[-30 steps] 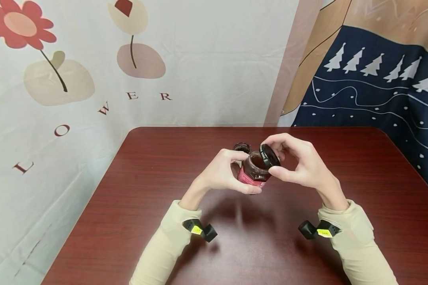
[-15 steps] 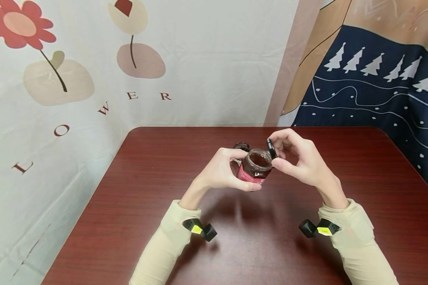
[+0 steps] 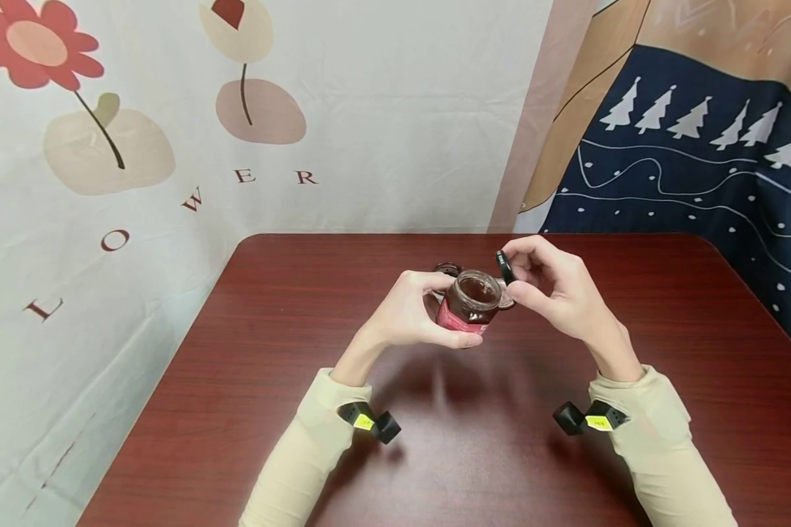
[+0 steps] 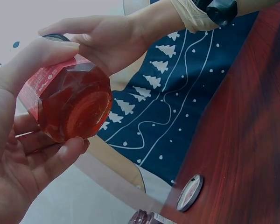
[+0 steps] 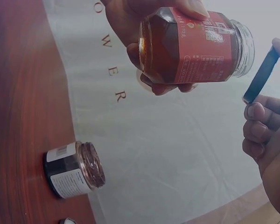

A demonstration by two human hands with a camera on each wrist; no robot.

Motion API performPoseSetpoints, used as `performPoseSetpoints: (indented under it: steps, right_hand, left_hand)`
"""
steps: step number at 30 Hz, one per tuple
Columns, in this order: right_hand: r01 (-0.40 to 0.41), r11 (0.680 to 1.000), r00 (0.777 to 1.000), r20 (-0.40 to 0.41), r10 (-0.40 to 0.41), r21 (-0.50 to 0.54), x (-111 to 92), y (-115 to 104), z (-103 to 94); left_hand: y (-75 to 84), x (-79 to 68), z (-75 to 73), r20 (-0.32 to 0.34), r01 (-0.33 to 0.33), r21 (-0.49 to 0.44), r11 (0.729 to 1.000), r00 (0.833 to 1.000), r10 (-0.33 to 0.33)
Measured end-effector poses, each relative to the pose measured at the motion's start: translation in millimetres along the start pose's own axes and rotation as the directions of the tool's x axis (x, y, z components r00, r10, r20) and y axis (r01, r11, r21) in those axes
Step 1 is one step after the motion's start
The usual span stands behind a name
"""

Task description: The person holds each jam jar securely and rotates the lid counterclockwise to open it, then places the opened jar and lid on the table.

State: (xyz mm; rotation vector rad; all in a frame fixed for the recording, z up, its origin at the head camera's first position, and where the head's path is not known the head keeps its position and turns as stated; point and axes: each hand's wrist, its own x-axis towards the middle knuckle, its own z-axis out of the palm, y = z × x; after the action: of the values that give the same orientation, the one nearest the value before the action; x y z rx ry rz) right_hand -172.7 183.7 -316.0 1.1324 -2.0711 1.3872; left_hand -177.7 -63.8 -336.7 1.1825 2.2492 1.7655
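Observation:
My left hand (image 3: 405, 311) grips a glass jar (image 3: 461, 316) with a red label, raised above the table. Its mouth is uncovered, and something dark amber shows inside. Just right of the rim, my right hand (image 3: 560, 289) pinches a black lid (image 3: 504, 267) on edge between thumb and fingers. In the right wrist view the lid (image 5: 262, 74) stands apart from the jar's clear threaded neck (image 5: 244, 48). From the left wrist, the faceted jar base (image 4: 84, 112) faces the camera, with the left fingers wrapped round its side.
Behind the held jar, a second uncovered jar (image 5: 70, 170) with a white label and dark contents stands on the reddish-brown table (image 3: 290, 351). Another lid (image 4: 190, 192) lies on the table nearby. Printed cloths (image 3: 395, 124) hang behind the table.
The black lid has come away from the jar's mouth, up and to the right, in my right hand. The jar has shifted slightly up; the lid on the table has come into sight behind it.

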Motion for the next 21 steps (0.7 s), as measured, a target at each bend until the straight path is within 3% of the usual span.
performPoseSetpoints:
  steps: [21]
  right_hand:
    - [-0.049,0.999,0.999,0.004,0.049,-0.012,-1.4,6.4,0.6]
  left_hand:
    - [-5.7,1.0,-5.6,-0.043,-0.004,0.063,0.998,0.999,0.007]
